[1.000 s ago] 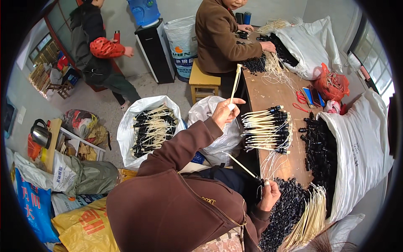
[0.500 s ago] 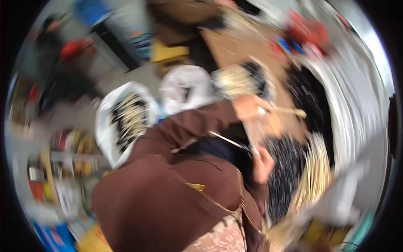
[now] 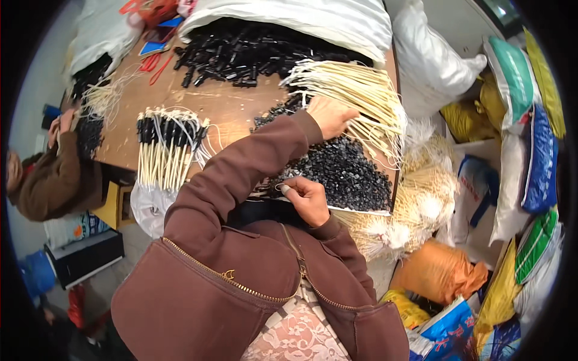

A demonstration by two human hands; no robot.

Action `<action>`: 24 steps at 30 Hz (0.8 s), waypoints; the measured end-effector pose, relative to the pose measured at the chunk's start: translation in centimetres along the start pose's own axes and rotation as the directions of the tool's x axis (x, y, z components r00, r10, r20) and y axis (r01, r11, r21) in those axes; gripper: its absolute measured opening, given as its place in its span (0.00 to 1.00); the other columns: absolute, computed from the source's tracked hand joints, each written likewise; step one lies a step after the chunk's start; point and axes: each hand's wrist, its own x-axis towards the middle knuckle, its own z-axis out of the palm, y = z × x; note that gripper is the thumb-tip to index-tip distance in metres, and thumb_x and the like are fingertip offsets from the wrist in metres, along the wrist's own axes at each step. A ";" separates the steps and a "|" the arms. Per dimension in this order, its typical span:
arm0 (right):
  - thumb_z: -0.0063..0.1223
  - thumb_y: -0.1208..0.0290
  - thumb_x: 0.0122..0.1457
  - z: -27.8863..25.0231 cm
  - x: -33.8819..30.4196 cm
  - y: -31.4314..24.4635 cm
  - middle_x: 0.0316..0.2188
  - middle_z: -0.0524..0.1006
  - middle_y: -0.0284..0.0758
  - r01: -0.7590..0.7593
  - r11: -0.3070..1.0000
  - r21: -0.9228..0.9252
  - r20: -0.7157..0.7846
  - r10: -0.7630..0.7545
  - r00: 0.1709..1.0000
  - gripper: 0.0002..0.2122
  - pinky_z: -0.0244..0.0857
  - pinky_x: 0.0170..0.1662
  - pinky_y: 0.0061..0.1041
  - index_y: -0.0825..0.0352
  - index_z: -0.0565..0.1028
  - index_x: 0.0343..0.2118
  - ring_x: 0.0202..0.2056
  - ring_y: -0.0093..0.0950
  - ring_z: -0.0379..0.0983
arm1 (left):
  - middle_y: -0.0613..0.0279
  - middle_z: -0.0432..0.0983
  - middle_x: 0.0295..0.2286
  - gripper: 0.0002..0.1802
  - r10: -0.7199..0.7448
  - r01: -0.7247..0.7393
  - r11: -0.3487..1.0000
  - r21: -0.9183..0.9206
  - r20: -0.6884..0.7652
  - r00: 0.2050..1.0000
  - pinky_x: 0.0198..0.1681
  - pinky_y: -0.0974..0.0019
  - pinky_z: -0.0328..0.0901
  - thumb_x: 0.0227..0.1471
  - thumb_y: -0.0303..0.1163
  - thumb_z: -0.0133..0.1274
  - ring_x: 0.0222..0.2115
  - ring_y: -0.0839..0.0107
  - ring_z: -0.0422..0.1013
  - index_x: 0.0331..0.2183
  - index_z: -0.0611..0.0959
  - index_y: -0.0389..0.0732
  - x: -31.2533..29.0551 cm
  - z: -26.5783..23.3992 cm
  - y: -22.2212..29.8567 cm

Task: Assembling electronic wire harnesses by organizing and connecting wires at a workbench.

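My left hand point(image 3: 331, 115) reaches across the wooden table point(image 3: 223, 105) into a fanned pile of cream sticks point(image 3: 361, 96), and its fingers curl onto them. My right hand point(image 3: 307, 200) stays close to my chest at the near edge of a heap of small black caps point(image 3: 346, 171). Its fingers pinch a thin pale loop of cord point(image 3: 279, 187). A row of cream sticks with black caps fitted point(image 3: 167, 144) lies to the left on the table.
Longer black pieces point(image 3: 253, 51) spill from a white sack point(image 3: 313, 18) at the table's far side. More cream sticks point(image 3: 421, 198) pile up right of the table, with stuffed bags point(image 3: 518, 150) beyond. Another person in brown point(image 3: 57, 174) works at the left.
My left hand held one stick up over the capped bundle; it has swung right and now rests in the cream stick pile. The view has turned with it. My right hand stays near my chest.
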 end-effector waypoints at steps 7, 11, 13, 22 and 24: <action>0.52 0.78 0.52 -4.1 5.6 2.2 0.16 0.70 0.24 -0.106 0.991 0.077 -0.234 0.122 0.965 0.03 0.51 0.22 0.11 0.69 0.78 0.27 0.18 0.13 0.57 | 0.60 0.78 0.31 0.20 0.205 -0.252 0.933 -0.255 -0.199 0.959 0.34 0.60 0.67 0.35 0.24 0.51 0.30 0.58 0.72 0.37 0.81 0.46 6.6 8.6 -8.0; 0.52 0.78 0.53 -2.2 6.7 2.6 0.17 0.70 0.24 -0.161 0.976 0.147 -0.204 0.189 0.960 0.03 0.50 0.22 0.10 0.69 0.78 0.28 0.18 0.13 0.57 | 0.61 0.77 0.34 0.22 0.110 -0.234 0.904 -0.357 -0.334 0.936 0.39 0.63 0.66 0.32 0.21 0.49 0.35 0.59 0.70 0.35 0.81 0.42 2.0 2.7 -14.5; 0.52 0.78 0.54 -1.5 7.5 2.9 0.18 0.71 0.23 -0.153 0.980 0.129 -0.197 0.177 0.964 0.03 0.49 0.22 0.10 0.70 0.77 0.29 0.18 0.12 0.56 | 0.60 0.78 0.33 0.21 -0.169 0.026 0.930 -0.367 -0.363 0.916 0.39 0.63 0.66 0.32 0.20 0.48 0.33 0.61 0.71 0.35 0.82 0.41 -2.8 0.2 -19.4; 0.50 0.79 0.55 3.3 10.8 2.7 0.19 0.71 0.23 -0.137 0.979 0.150 -0.122 0.156 0.980 0.04 0.48 0.23 0.09 0.70 0.77 0.30 0.19 0.11 0.56 | 0.62 0.76 0.28 0.17 -0.283 0.251 0.944 -0.216 -0.132 0.950 0.33 0.67 0.66 0.35 0.16 0.49 0.26 0.67 0.70 0.32 0.81 0.39 -14.2 -2.1 -21.5; 0.50 0.80 0.55 3.8 11.2 2.5 0.19 0.71 0.23 -0.125 0.980 0.155 -0.118 0.144 0.982 0.04 0.48 0.23 0.09 0.70 0.77 0.30 0.19 0.11 0.56 | 0.63 0.75 0.26 0.15 -0.145 0.120 0.986 -0.120 -0.223 0.964 0.32 0.67 0.65 0.34 0.16 0.50 0.24 0.67 0.69 0.30 0.79 0.39 -13.3 -1.5 -22.4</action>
